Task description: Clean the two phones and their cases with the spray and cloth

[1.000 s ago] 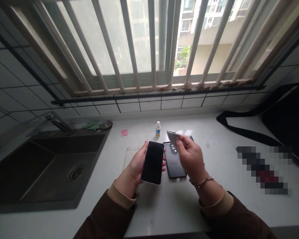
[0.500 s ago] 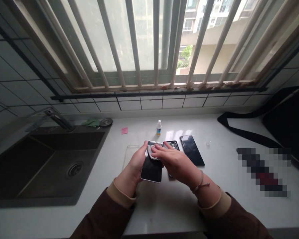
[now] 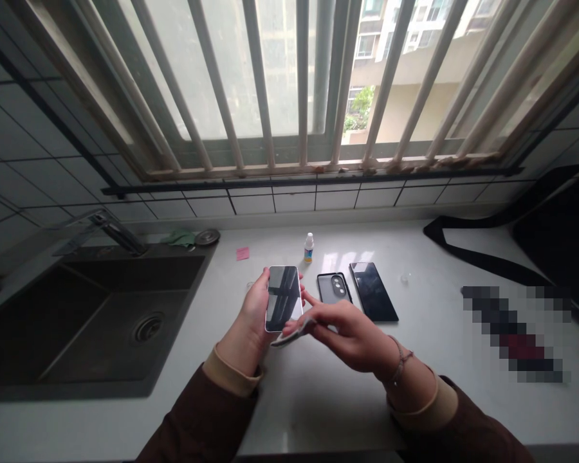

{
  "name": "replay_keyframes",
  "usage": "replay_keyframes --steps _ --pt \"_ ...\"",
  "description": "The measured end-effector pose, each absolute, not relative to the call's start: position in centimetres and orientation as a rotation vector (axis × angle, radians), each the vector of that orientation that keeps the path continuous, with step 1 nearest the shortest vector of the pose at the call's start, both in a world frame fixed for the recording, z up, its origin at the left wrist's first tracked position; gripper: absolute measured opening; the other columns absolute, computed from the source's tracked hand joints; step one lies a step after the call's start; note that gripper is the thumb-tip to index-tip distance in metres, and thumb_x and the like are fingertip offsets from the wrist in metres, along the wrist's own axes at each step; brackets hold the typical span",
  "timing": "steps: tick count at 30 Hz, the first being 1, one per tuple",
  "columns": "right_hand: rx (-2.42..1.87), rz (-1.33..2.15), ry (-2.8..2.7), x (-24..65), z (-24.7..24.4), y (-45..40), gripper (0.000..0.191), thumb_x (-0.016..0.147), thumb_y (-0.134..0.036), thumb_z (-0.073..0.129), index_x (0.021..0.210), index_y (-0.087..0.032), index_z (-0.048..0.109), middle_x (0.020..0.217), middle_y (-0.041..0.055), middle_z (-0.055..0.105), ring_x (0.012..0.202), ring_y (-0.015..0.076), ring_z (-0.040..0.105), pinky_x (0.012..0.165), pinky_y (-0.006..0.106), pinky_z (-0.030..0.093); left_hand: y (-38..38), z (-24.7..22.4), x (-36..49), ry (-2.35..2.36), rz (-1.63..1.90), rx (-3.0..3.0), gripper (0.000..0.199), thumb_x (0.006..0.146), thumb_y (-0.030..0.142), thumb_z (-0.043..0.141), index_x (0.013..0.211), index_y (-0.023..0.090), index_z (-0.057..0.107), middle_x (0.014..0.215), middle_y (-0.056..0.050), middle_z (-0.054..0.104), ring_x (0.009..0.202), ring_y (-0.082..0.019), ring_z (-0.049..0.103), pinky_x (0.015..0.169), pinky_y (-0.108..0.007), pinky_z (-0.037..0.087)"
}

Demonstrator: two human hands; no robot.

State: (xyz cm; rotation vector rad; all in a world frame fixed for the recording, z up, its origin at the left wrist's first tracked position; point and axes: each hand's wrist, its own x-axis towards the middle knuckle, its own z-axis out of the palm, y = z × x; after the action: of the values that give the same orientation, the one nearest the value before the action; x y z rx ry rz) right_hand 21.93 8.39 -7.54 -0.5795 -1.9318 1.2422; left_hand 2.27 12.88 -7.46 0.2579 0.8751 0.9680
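Note:
My left hand [image 3: 251,310] holds a smartphone [image 3: 284,299] upright by its edges, its glossy face reflecting the window. My right hand [image 3: 350,332] pinches a grey cloth [image 3: 294,331] just below the phone, and its index finger reaches towards the phone's lower right corner without clearly touching it. On the white counter [image 3: 289,411], a black phone case [image 3: 334,288] with a camera cutout lies next to a dark glossy phone [image 3: 373,291]. A transparent phone case [image 3: 248,285] is almost hidden behind my left hand.
A small dropper bottle [image 3: 309,247] and a pink sticky note [image 3: 242,253] stand behind my hands. A dark sink [image 3: 91,321] with a faucet [image 3: 118,235] lies left. A black bag [image 3: 554,244] and a pixelated object [image 3: 514,334] lie right, below a barred window [image 3: 299,83].
My right hand has moved off the phone's face and down to its lower edge, cloth in its fingers. The phone in my left hand has risen and now shows its glossy face.

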Motion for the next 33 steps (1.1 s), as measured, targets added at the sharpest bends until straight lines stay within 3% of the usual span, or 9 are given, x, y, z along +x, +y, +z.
replay_keyframes --steps 3,7,11,14,18,24,33 --pt "-0.793 1.320 -1.485 22.4 -8.4 9.3 0.031 0.106 -0.045 0.061 0.114 -0.023 0.080 0.112 0.0081 0.082 0.106 0.0249 0.078 0.102 0.045 0.062 12.6 -7.0 2.5 0.772 0.890 0.288 0.064 0.110 0.055 0.035 0.112 0.004 0.073 0.083 -0.017 0.075 0.066 -0.025 0.072 0.066 -0.037 0.062" --pt "-1.113 0.991 -1.070 23.3 -9.9 10.9 0.038 0.104 -0.050 0.062 0.124 -0.021 0.076 0.117 0.0099 0.080 0.109 0.0266 0.075 0.101 0.044 0.060 12.3 -6.8 2.5 0.773 0.747 0.413 0.072 0.110 0.058 0.033 0.114 0.000 0.074 0.083 -0.019 0.075 0.068 -0.024 0.072 0.067 -0.034 0.062" --pt "-1.266 0.644 -1.235 23.6 -10.2 11.0 0.035 0.106 -0.047 0.058 0.122 -0.022 0.077 0.107 0.0090 0.082 0.100 0.0277 0.077 0.092 0.045 0.064 12.0 -7.1 2.4 0.726 0.663 0.428 0.076 0.109 0.062 0.032 0.119 -0.002 0.073 0.086 -0.020 0.074 0.070 -0.024 0.073 0.069 -0.034 0.061" --pt "-1.146 0.485 -1.525 23.0 -10.1 10.5 0.028 0.109 -0.033 0.055 0.128 -0.025 0.074 0.119 0.0080 0.081 0.111 0.0279 0.078 0.104 0.049 0.062 11.8 -7.3 2.3 0.684 0.595 0.427 0.078 0.107 0.065 0.034 0.122 -0.001 0.072 0.091 -0.021 0.075 0.073 -0.026 0.075 0.072 -0.035 0.062" --pt "-0.875 0.450 -1.899 22.1 -10.4 10.1 0.035 0.109 -0.014 0.048 0.132 -0.028 0.069 0.138 0.0051 0.076 0.139 0.0270 0.065 0.128 0.057 0.042 11.8 -7.7 2.4 0.728 0.639 0.417 0.068 0.108 0.062 0.039 0.128 0.005 0.071 0.090 -0.020 0.077 0.071 -0.028 0.076 0.069 -0.037 0.062" --pt "-0.674 0.473 -2.090 21.3 -10.4 9.5 0.032 0.107 -0.008 0.052 0.126 -0.028 0.068 0.136 0.0021 0.077 0.138 0.0219 0.065 0.131 0.053 0.038 12.8 -8.3 2.9 0.776 0.976 0.262 0.061 0.111 0.051 0.037 0.125 0.002 0.070 0.090 -0.020 0.078 0.073 -0.027 0.077 0.074 -0.039 0.064" --pt "-0.477 0.662 -2.170 20.9 -9.8 8.7 0.032 0.106 -0.007 0.054 0.124 -0.027 0.070 0.128 -0.0008 0.080 0.136 0.0177 0.067 0.135 0.047 0.032 13.0 -8.0 2.4 0.981 1.226 0.212 0.068 0.109 0.058 0.031 0.109 0.005 0.073 0.083 -0.018 0.076 0.067 -0.027 0.074 0.066 -0.038 0.063"
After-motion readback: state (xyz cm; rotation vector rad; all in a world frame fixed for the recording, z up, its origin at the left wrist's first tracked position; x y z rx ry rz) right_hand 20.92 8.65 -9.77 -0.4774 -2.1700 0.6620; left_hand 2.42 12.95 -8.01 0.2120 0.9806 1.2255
